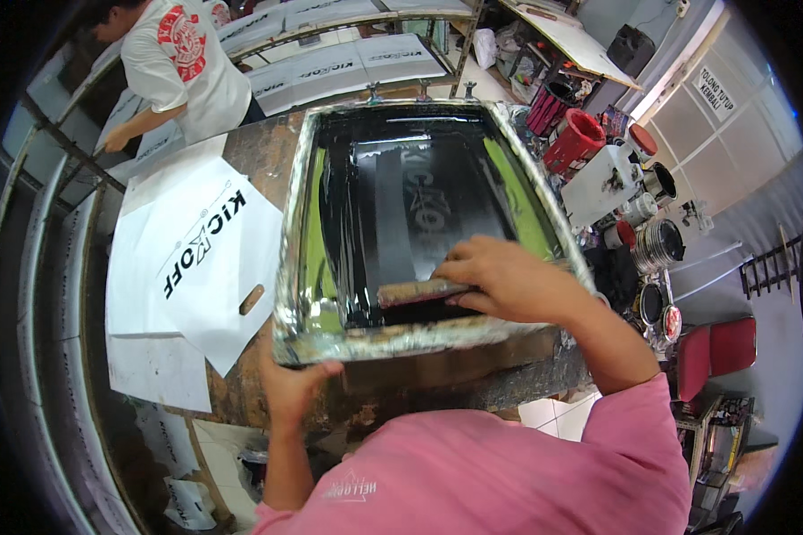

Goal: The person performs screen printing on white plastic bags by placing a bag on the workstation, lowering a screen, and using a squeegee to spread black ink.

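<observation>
A screen-printing frame [296, 232] with a foil-taped rim lies on the worn table, its mesh covered in black ink. My right hand [500, 278] grips a wooden squeegee [412, 292] resting on the near part of the mesh. My left hand [293, 385] holds the frame's near left corner from below, thumb over the rim. A stack of white plastic bags [196, 267] with black printed lettering and a cut-out handle lies to the left of the frame.
Ink cans and red buckets [573, 141] crowd the right side of the table. Another person in a white shirt [183, 67] stands at far left by drying racks [348, 58] holding printed bags. A red chair [718, 352] stands at right.
</observation>
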`<state>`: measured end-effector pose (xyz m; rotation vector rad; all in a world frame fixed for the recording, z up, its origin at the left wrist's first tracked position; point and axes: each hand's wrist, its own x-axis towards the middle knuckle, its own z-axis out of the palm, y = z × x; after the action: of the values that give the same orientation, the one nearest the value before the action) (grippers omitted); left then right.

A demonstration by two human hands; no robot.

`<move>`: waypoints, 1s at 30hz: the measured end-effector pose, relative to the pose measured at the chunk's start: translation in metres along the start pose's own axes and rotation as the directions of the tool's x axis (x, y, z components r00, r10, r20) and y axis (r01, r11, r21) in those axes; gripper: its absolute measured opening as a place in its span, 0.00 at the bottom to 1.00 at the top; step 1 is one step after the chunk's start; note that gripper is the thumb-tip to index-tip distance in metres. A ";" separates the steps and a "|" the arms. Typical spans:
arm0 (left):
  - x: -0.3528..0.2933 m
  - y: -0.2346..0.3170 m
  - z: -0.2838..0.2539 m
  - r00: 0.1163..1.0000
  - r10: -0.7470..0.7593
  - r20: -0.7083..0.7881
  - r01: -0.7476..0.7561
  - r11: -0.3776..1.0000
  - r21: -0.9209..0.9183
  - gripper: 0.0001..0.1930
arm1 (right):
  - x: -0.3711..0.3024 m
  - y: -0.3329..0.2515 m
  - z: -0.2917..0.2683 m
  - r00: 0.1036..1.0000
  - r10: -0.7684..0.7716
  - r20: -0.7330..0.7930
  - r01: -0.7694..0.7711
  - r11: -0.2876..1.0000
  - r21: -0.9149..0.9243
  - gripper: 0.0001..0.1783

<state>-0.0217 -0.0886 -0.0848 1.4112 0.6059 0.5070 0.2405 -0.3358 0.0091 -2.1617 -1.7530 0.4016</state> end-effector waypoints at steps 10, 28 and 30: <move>-0.009 -0.098 -0.029 0.969 0.241 0.046 -0.191 0.625 0.757 0.55 | 0.213 0.226 0.052 0.906 0.036 -0.421 -0.210 0.904 -0.374 0.20; -0.006 -0.090 -0.025 0.976 0.212 0.054 -0.174 0.604 0.778 0.48 | 0.100 0.106 0.140 0.879 0.075 -0.472 -0.238 0.925 -0.297 0.28; -0.005 -0.088 -0.023 0.965 0.252 0.074 -0.212 0.585 0.783 0.44 | 0.070 0.081 0.150 0.878 0.068 -0.475 -0.219 0.938 -0.271 0.30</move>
<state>-0.0437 -0.0835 -0.1729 2.3673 0.7248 0.4975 0.2646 -0.2713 -0.1624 -2.3591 -1.4625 -0.3705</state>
